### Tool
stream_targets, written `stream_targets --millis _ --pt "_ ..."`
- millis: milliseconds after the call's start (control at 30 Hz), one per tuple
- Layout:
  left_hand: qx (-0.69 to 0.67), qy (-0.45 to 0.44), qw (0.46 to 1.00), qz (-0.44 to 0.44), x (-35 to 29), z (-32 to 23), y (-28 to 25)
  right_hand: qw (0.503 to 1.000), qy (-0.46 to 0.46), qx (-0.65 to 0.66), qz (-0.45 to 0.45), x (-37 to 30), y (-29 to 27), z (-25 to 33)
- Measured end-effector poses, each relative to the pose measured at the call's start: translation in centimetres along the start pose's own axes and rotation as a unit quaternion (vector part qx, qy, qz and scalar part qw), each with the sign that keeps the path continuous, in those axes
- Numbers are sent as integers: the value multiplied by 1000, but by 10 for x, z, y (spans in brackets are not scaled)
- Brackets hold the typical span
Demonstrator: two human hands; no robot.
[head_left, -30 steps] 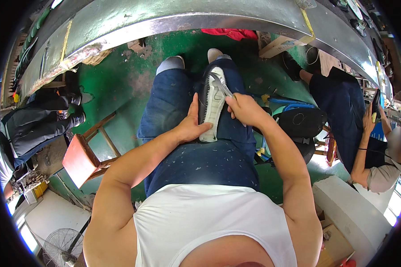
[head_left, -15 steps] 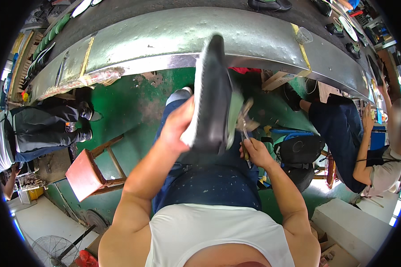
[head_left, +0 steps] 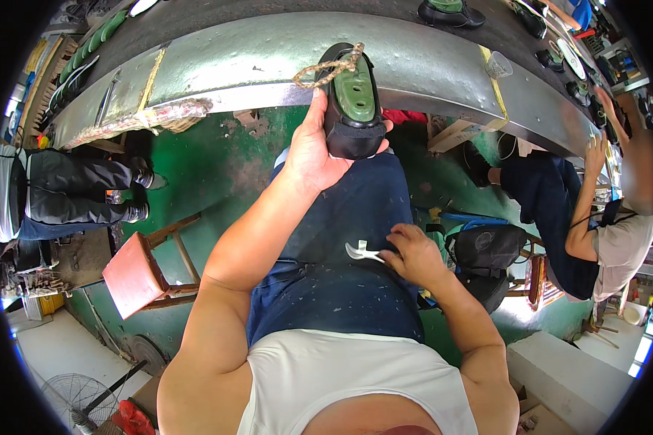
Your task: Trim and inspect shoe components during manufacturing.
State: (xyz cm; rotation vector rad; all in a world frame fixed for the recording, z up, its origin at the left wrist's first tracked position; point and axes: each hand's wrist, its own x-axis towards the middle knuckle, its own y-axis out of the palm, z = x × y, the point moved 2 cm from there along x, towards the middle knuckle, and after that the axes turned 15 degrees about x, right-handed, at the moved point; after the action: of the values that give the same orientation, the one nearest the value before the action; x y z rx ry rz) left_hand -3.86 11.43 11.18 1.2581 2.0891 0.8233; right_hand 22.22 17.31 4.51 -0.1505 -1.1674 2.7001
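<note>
My L hand (head_left: 318,154) is bent round the near end of a black, rounded shoe upper (head_left: 353,140), thumb along its L side, fingertips showing at its R. A smooth green block w/ two holes (head_left: 357,94) fills the shoe's opening; a loop of twisted tan cord (head_left: 357,55) lies at the far end. Long axis: approx. straight away from me, far end leaning slightly L. In view the shoe overlaps the edge of the grey, metal-faced surface (head_left: 257,69); contact btwn them can't be told.

My R hand (head_left: 421,255) is the farther one: from it, the shoe lies ahead & to the L, well apart. Its fingers are half curled over my lap, beside a silvery, hook-headed metal tool (head_left: 360,251), head pointing L, i.e. approx. crosswise to the shoe. Handle hidden; can't tell if it's gripped.
</note>
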Motion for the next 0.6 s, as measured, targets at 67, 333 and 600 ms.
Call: stream_targets --millis 67,333,600 --pt "7 -2 1000 -4 -2 1 -3 998 -31 29 -42 13 -12 5" --pt "46 -15 999 -8 -5 3 4 929 -275 58 -240 116 -104 64" --pt "2 -8 997 -79 -10 -13 19 890 -419 72 -165 198 -127 74"
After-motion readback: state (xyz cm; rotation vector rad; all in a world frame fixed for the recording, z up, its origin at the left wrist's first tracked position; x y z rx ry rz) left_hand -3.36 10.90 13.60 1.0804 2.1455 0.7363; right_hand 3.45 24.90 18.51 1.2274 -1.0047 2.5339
